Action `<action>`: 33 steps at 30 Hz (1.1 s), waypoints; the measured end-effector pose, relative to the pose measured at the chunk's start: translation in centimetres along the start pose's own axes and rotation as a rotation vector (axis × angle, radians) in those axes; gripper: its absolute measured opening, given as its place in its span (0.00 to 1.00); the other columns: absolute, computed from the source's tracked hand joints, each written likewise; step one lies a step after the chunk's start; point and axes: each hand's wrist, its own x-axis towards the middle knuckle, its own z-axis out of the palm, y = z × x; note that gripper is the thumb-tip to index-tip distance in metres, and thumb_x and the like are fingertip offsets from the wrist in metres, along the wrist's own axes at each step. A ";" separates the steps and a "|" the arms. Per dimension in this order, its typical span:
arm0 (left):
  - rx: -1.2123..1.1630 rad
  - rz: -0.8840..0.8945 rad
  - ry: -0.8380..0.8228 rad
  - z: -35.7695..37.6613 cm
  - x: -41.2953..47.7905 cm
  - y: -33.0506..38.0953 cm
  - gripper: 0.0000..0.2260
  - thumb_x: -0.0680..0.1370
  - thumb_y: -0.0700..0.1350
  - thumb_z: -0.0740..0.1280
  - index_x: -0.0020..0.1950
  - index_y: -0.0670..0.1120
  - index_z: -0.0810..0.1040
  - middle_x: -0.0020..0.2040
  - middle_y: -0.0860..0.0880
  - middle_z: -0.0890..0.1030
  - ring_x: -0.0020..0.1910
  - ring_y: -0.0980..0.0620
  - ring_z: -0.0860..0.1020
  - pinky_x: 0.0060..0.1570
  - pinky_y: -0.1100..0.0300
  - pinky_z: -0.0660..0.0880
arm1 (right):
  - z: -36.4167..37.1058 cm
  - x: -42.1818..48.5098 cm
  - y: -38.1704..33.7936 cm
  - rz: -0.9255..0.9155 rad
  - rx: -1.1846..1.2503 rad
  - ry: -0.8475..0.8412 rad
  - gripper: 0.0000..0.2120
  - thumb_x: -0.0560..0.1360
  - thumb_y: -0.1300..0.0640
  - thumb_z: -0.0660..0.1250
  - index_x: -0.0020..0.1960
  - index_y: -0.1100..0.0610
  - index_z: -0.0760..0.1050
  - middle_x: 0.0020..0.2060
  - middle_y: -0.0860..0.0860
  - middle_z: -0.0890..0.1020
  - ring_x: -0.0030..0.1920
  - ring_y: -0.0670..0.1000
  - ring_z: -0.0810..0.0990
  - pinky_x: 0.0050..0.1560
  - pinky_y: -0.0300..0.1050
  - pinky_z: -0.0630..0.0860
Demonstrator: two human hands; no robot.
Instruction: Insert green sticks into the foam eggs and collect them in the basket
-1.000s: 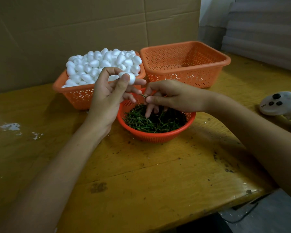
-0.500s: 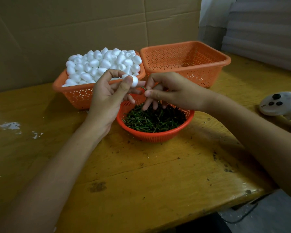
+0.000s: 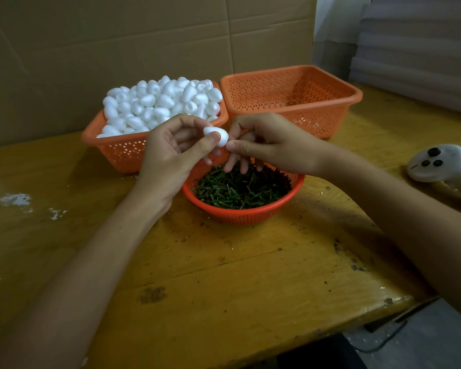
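On the near table (image 3: 224,275), a round bowl (image 3: 240,217) holds a thick pile of green sticks (image 3: 240,194). Above it the left hand (image 3: 168,155) grips one foam egg (image 3: 216,135) between thumb and fingers. The right hand (image 3: 272,142) pinches thumb and forefinger at its tip, probably on a green stick I cannot see. Farther back, the left basket (image 3: 123,153) is heaped with bare eggs (image 3: 163,102). The right basket (image 3: 290,110) looks empty, so nearly everything is left.
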 end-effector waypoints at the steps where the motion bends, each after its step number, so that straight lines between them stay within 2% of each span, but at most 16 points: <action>1: -0.002 0.002 0.000 0.0 0.0 0.0 0.06 0.80 0.37 0.74 0.55 0.44 0.80 0.48 0.45 0.88 0.44 0.48 0.87 0.40 0.61 0.80 | 0.0 0.0 0.0 0.002 -0.001 -0.001 0.10 0.85 0.58 0.64 0.56 0.66 0.75 0.45 0.53 0.89 0.41 0.58 0.87 0.37 0.54 0.80; 9: 0.007 0.034 -0.017 -0.2 0.1 -0.2 0.08 0.80 0.37 0.74 0.57 0.43 0.82 0.49 0.43 0.88 0.43 0.47 0.86 0.41 0.59 0.81 | 0.0 0.0 -0.2 0.044 0.008 -0.012 0.09 0.86 0.61 0.62 0.59 0.68 0.72 0.51 0.53 0.88 0.45 0.58 0.88 0.37 0.52 0.80; 13: 0.012 0.028 -0.013 -0.2 0.1 -0.3 0.07 0.79 0.37 0.74 0.57 0.44 0.83 0.48 0.44 0.88 0.43 0.48 0.86 0.41 0.59 0.80 | 0.1 -0.1 -0.4 0.058 0.040 0.012 0.09 0.85 0.62 0.62 0.59 0.69 0.70 0.50 0.56 0.88 0.45 0.60 0.87 0.37 0.52 0.79; 20: 0.018 0.029 -0.018 -0.3 0.1 -0.4 0.08 0.79 0.36 0.74 0.58 0.41 0.83 0.48 0.45 0.89 0.43 0.49 0.86 0.41 0.61 0.80 | 0.0 -0.1 -0.4 0.063 0.044 -0.003 0.10 0.85 0.62 0.62 0.58 0.70 0.70 0.49 0.56 0.88 0.45 0.59 0.88 0.37 0.57 0.79; 27: 0.022 0.030 -0.034 -0.5 0.1 -0.3 0.08 0.79 0.36 0.74 0.57 0.43 0.84 0.49 0.45 0.89 0.44 0.49 0.86 0.42 0.60 0.81 | 0.0 0.0 -0.3 0.083 0.072 -0.033 0.11 0.86 0.60 0.60 0.58 0.69 0.72 0.50 0.56 0.88 0.47 0.56 0.89 0.39 0.50 0.78; 33: 0.025 0.027 -0.033 -0.4 0.1 -0.3 0.09 0.79 0.35 0.74 0.57 0.42 0.84 0.49 0.45 0.89 0.44 0.49 0.86 0.42 0.60 0.81 | 0.1 0.0 -0.4 0.107 0.096 -0.012 0.11 0.86 0.60 0.61 0.59 0.69 0.72 0.50 0.56 0.88 0.48 0.59 0.88 0.39 0.50 0.78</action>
